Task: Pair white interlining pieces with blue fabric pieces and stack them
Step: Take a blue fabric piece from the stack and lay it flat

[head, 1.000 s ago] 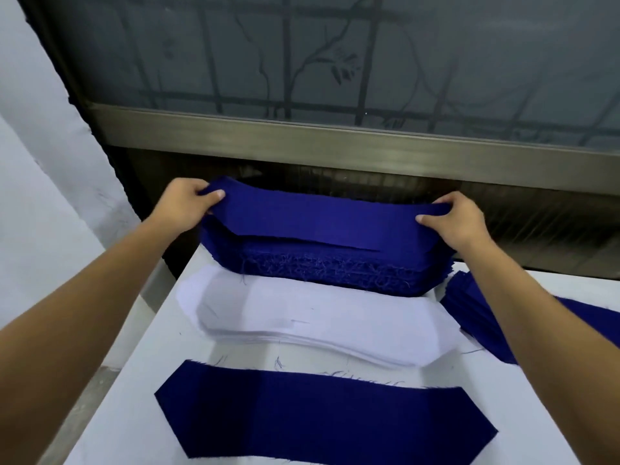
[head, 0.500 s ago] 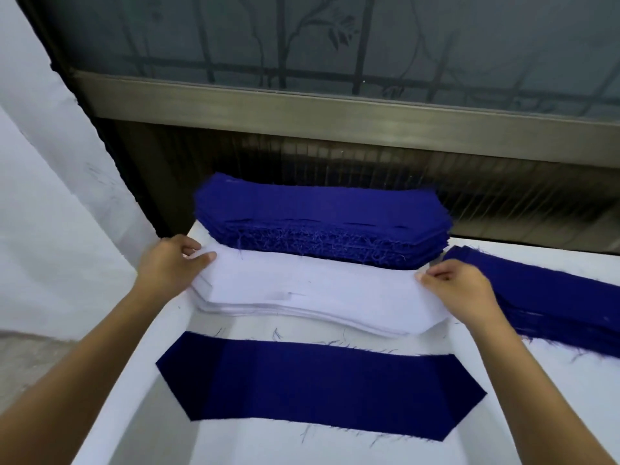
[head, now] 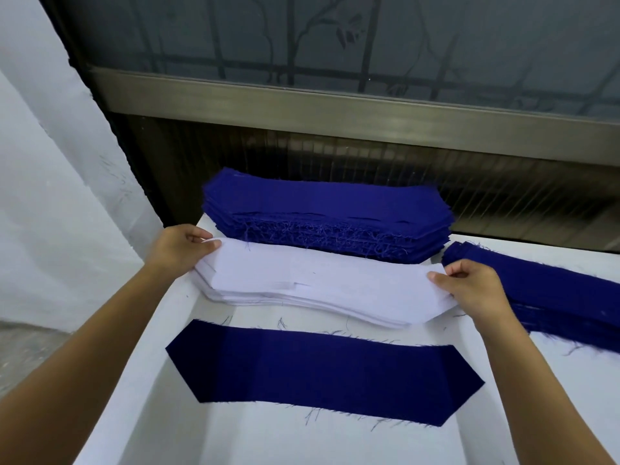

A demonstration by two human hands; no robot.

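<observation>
White interlining stack (head: 318,290) lies mid-tabletop, long axis running left to right, edges of the lower sheets fanned out a little on the near side. My 2 hands are on its top sheet: left hand (head: 177,250) pinches the left tip, thumb on top and fingers curled beneath; right hand (head: 469,286) pinches the right tip the same way. I cannot tell whether the sheet's middle has lifted off the stack.

Just nearer me, apart from the stack, 1 single blue fabric piece (head: 322,370) lies flat, both ends pointed, loose threads along its edges.

Beyond the white stack and touching its far edge: a thick blue fabric pile (head: 328,213), frayed threads hanging from its near face. A second, lower blue pile (head: 553,297) lies to the right, just past my right hand, running off the frame.

All sit on the white tabletop (head: 235,437). Behind it, a metal window frame (head: 335,112) and frosted glass; white wall (head: 50,196) to the left.
</observation>
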